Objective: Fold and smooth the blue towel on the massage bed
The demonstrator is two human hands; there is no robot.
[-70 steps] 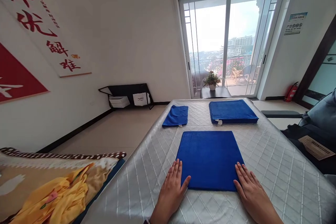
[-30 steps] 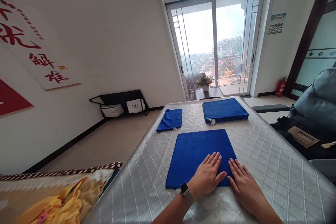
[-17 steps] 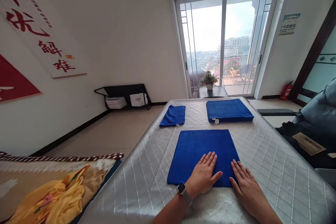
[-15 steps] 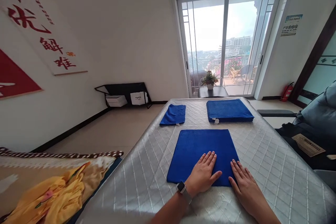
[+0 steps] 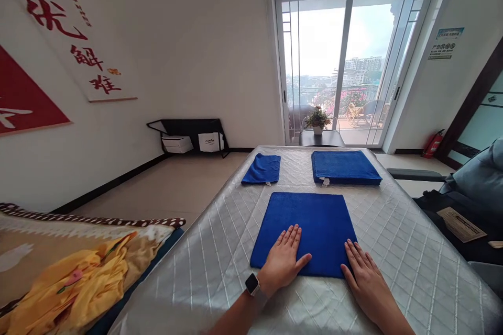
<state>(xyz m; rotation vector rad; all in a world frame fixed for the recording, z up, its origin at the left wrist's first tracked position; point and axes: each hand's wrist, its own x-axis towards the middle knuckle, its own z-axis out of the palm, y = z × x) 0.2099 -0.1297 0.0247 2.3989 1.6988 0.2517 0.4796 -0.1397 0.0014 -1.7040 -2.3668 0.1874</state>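
A blue towel (image 5: 310, 220) lies flat and squared in front of me on the silver quilted table cover (image 5: 212, 267). My left hand (image 5: 283, 261) rests palm down on its lower left part, fingers stretched out, with a watch (image 5: 252, 283) on the wrist. Over the towel's lower right edge lies my right hand (image 5: 365, 277), flat with the fingers extended. Neither hand grips anything. Farther back, a stack of folded blue towels (image 5: 346, 166) stands at the right. A smaller, rumpled blue cloth (image 5: 262, 168) lies at the left, a white tag at its edge.
Beyond the table's far edge stands a chair with a potted plant (image 5: 317, 120), before a sliding glass door. At the lower left, yellow cloth (image 5: 86, 277) lies on a patterned blanket (image 5: 35, 251). A dark sofa (image 5: 477, 183) with a cardboard piece (image 5: 461, 223) is at the right.
My left hand has slid left across the towel. My right hand stays at the towel's right edge. The camera view has shifted slightly.
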